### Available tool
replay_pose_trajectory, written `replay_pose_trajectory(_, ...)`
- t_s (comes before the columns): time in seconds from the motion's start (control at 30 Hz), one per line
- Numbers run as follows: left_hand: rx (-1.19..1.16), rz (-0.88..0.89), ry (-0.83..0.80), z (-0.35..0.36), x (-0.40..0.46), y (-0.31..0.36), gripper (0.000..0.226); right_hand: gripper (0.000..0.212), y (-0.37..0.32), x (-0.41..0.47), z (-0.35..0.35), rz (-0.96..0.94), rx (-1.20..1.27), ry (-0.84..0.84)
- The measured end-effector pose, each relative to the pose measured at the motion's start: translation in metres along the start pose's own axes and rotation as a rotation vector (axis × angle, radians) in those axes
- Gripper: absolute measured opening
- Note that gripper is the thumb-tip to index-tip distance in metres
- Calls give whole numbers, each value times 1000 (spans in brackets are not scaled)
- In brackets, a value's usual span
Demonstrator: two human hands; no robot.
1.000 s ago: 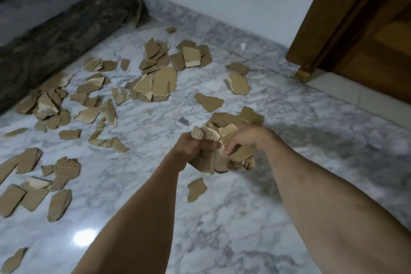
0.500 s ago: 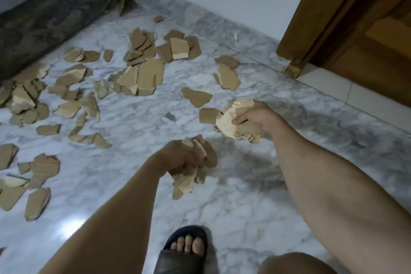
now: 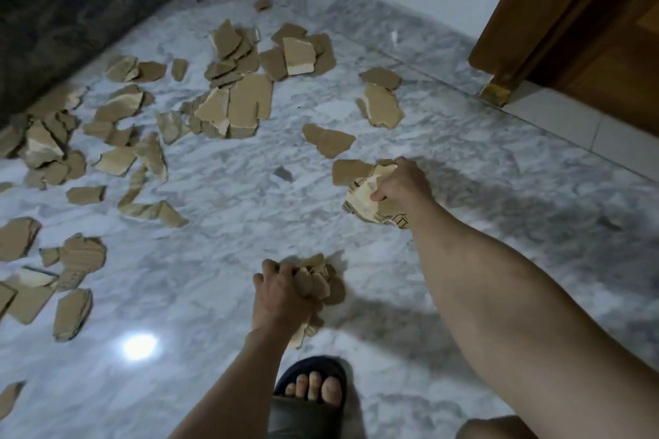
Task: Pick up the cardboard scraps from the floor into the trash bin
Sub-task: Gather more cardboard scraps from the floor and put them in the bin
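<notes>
The cardboard scraps now sit in two separate handfuls. The left hand (image 3: 281, 299) clenches a crumpled wad of scraps (image 3: 315, 283) just ahead of the sandalled foot (image 3: 310, 396), fingers curled tight round it. The right hand (image 3: 401, 185) pinches a printed, pale piece (image 3: 363, 198) farther out, thumb and fingers closed on it, with a loose brown scrap (image 3: 347, 171) lying just beyond its knuckles. A second ago both hands were pressed together on one bundle — they have since drawn apart, the left dropping low and near, the right reaching outward. That split suggests the gathering goes on rather than a trip to the bin, which is nowhere in view. Many more scraps (image 3: 242, 103) lie scattered on the marble floor (image 3: 228, 296) well off to the left of both hands, so most of the job looks unfinished.
</notes>
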State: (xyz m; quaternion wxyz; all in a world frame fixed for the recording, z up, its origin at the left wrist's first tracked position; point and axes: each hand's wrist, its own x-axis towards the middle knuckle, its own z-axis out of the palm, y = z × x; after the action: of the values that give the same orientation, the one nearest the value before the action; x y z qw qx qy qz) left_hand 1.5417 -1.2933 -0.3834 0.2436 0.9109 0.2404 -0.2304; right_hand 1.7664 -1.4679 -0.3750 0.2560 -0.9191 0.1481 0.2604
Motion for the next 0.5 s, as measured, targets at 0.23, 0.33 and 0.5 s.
replay_pose_trajectory(0.23, -262, -82, -130, -17, 17, 3, 42, 71, 5, 1, 2, -19, 151, 121)
replay_pose_trajectory(0.33, -450, -61, -105, -34, 49, 5, 45, 53, 9, 5, -7, -18, 326, 109)
replay_pose_trajectory(0.5, -884, -98, -44, -82, 93, 42, 31, 47, 6, 10, -49, -82, 459, -13)
